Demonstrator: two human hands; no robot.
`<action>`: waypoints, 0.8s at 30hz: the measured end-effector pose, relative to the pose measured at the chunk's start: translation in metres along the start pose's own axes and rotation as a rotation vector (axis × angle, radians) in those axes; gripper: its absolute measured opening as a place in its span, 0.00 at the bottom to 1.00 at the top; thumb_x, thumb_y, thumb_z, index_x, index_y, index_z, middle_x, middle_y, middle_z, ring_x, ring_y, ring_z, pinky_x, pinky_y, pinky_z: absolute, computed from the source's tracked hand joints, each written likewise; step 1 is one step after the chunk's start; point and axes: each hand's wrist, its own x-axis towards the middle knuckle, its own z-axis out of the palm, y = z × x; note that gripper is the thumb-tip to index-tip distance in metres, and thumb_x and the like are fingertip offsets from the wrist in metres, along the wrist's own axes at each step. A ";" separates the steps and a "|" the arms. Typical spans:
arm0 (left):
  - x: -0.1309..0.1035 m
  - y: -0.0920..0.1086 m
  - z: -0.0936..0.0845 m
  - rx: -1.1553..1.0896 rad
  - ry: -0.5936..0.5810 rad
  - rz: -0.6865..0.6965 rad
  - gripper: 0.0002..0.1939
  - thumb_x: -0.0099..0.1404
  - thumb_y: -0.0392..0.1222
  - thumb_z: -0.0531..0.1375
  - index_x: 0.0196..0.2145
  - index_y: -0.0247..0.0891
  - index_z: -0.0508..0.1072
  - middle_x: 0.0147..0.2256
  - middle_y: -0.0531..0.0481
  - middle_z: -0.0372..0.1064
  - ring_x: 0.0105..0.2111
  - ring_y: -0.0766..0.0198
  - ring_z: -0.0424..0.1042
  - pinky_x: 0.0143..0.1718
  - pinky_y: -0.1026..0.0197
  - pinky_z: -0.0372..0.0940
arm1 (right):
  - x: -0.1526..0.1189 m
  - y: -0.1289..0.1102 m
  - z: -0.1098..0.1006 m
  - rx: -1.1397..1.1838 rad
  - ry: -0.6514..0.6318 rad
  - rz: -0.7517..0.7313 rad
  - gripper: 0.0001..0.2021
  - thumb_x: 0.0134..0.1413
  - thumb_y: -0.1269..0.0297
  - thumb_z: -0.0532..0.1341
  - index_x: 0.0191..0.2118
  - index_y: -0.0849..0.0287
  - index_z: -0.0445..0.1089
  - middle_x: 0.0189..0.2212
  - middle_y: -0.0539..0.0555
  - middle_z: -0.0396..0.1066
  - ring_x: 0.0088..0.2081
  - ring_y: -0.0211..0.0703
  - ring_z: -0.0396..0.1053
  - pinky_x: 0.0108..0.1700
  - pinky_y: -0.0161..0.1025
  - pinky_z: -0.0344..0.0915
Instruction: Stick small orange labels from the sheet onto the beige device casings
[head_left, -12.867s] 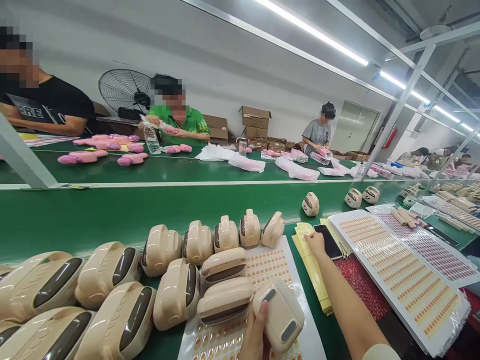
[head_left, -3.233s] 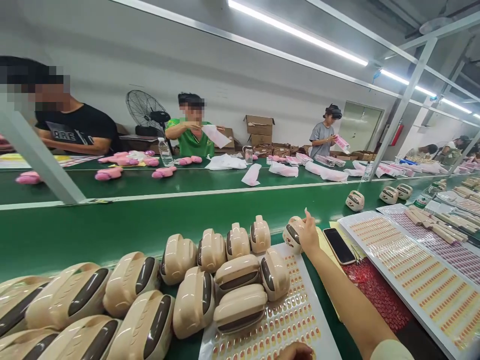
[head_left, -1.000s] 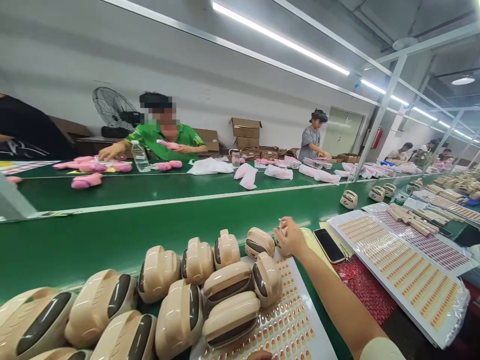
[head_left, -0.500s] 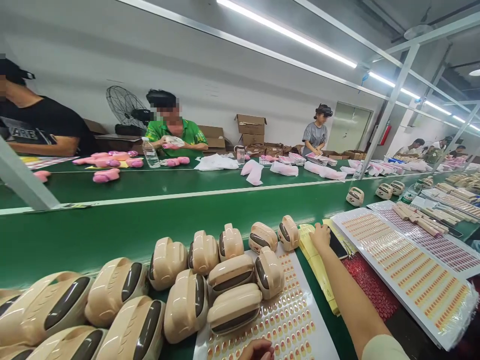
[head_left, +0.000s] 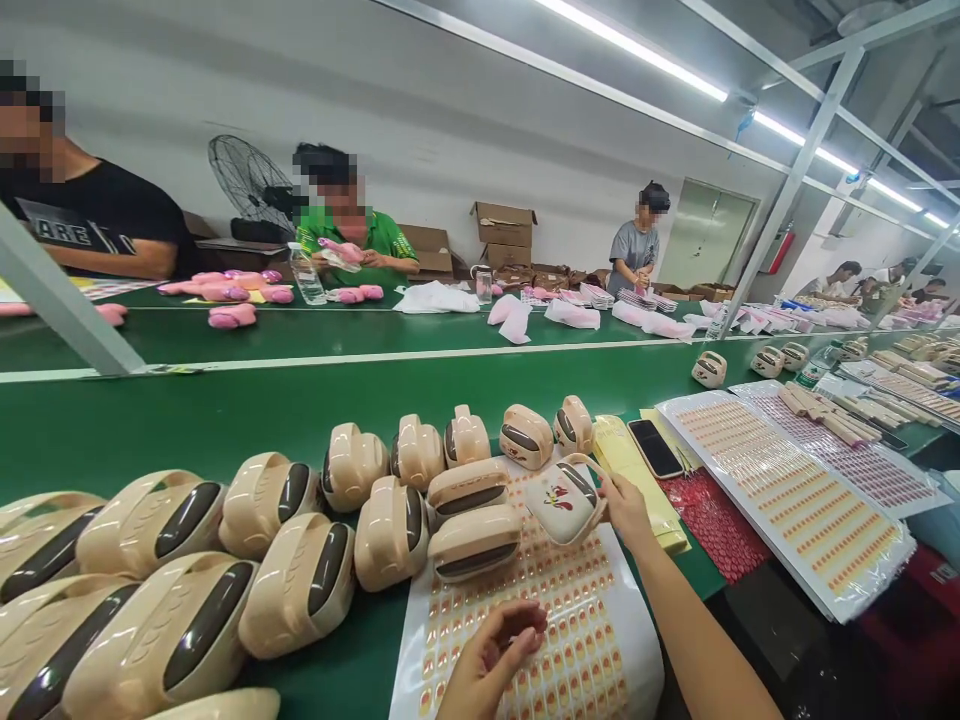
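My right hand (head_left: 624, 508) grips the handle of a beige plastic housing (head_left: 564, 503). The housing is tilted, its pale face with a red floral mark turned up, above the right part of a sticker sheet (head_left: 551, 640). Over the lower part of that sheet, my left hand (head_left: 499, 650) is loosely curled, with a gap between thumb and fingers and nothing visible in it. Rows of similar glossy housings with dark oval panels stand to the left, the closest being a long housing (head_left: 474, 543) lying on the sheet's edge.
Right of my hand lie yellow papers (head_left: 622, 455), a phone (head_left: 655, 447), red bubble wrap (head_left: 712, 520) and plastic-covered sticker sheets (head_left: 795, 490). A green conveyor (head_left: 420, 375) runs across. Beyond it, several people sit or stand by pink items (head_left: 232, 288). A slanted metal post (head_left: 71, 285) rises at left.
My right hand has left the yellow papers beside the phone and taken hold of a housing, now tilted. My left hand has come further into view. The whole view has shifted slightly.
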 end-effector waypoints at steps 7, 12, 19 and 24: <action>-0.015 -0.034 0.014 -0.429 0.075 -0.036 0.32 0.26 0.65 0.67 0.31 0.49 0.76 0.28 0.51 0.78 0.49 0.44 0.66 0.50 0.47 0.61 | -0.106 0.017 -0.004 0.162 -0.199 -0.039 0.19 0.54 0.50 0.48 0.34 0.60 0.68 0.21 0.49 0.65 0.24 0.39 0.65 0.25 0.33 0.61; -0.028 -0.035 0.003 -0.448 0.228 -0.067 0.28 0.37 0.72 0.57 0.30 0.52 0.77 0.25 0.55 0.78 0.48 0.46 0.67 0.49 0.47 0.63 | -0.141 0.060 -0.021 0.012 -0.090 -0.097 0.20 0.56 0.51 0.49 0.49 0.59 0.58 0.26 0.51 0.66 0.24 0.41 0.67 0.27 0.38 0.66; -0.045 -0.034 -0.047 -0.261 0.273 0.107 0.38 0.41 0.67 0.60 0.49 0.51 0.68 0.40 0.51 0.76 0.53 0.42 0.60 0.48 0.44 0.63 | -0.146 0.098 -0.032 -0.510 0.101 -0.497 0.13 0.55 0.67 0.52 0.45 0.57 0.66 0.43 0.61 0.68 0.48 0.51 0.65 0.48 0.49 0.65; -0.051 -0.014 -0.050 -0.220 0.175 0.148 0.47 0.32 0.58 0.68 0.52 0.42 0.65 0.46 0.44 0.72 0.53 0.37 0.60 0.49 0.44 0.63 | -0.123 0.062 0.009 -0.758 -0.317 -0.621 0.21 0.56 0.67 0.53 0.56 0.59 0.59 0.57 0.61 0.58 0.59 0.57 0.51 0.56 0.57 0.54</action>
